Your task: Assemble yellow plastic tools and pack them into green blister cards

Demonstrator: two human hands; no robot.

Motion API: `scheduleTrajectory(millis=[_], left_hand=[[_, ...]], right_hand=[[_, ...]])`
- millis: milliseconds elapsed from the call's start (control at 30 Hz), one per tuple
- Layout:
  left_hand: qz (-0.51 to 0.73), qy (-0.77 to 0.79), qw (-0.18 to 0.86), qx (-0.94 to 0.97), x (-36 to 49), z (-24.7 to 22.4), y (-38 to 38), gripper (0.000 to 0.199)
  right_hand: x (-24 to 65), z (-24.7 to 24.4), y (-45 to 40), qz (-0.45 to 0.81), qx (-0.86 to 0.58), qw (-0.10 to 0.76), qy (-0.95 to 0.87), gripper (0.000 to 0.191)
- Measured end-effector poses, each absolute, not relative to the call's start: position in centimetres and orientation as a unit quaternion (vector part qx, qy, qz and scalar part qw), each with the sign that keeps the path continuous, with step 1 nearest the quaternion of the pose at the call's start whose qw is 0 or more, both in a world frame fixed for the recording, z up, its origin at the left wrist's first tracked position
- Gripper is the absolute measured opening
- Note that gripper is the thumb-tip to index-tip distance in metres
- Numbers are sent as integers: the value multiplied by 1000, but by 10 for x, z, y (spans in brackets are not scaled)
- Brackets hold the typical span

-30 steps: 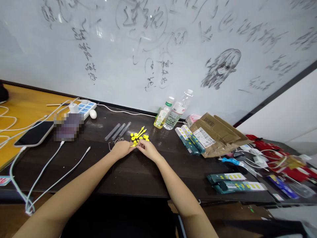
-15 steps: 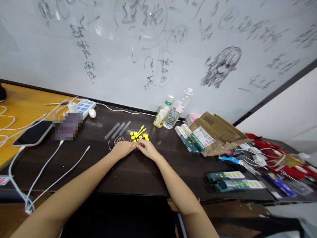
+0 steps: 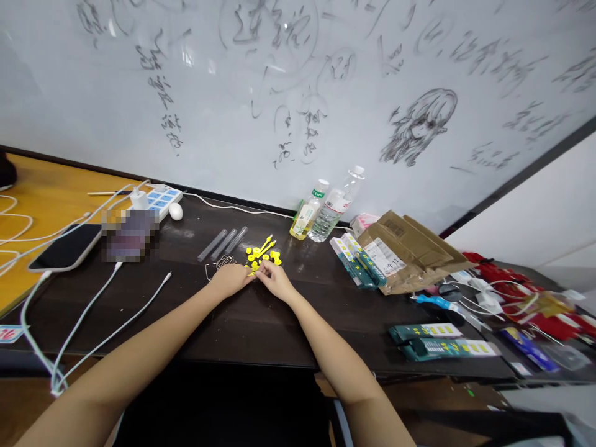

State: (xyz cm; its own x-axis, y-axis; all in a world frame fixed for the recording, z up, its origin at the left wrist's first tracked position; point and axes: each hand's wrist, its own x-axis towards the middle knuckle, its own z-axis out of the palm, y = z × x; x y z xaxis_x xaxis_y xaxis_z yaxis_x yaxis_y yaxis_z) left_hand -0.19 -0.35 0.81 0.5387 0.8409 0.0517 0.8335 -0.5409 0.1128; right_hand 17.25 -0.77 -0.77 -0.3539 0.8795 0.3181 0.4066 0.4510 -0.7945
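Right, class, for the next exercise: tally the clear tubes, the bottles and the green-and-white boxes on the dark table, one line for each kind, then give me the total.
Clear tubes: 3
Bottles: 2
Green-and-white boxes: 4
Total: 9

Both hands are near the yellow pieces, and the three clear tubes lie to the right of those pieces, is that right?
Not quite: the head view shows the three clear tubes lying to the left of the yellow pieces. The left hand and right hand are indeed near those pieces.
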Motion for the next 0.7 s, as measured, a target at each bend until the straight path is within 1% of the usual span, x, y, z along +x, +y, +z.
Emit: scheduleTrajectory(millis=[233,467,700], left_hand=[[39,488,29,872,0,10,-7,51],[44,477,28,877,0,14,-10,51],[42,488,12,872,2,15,-10,47]], right_hand=[[166,-7,-14,254,-438,377,-775,12],[165,-10,-13,279,-444,392,-756,12],[161,-13,-14,259,-457,410,-746,13]])
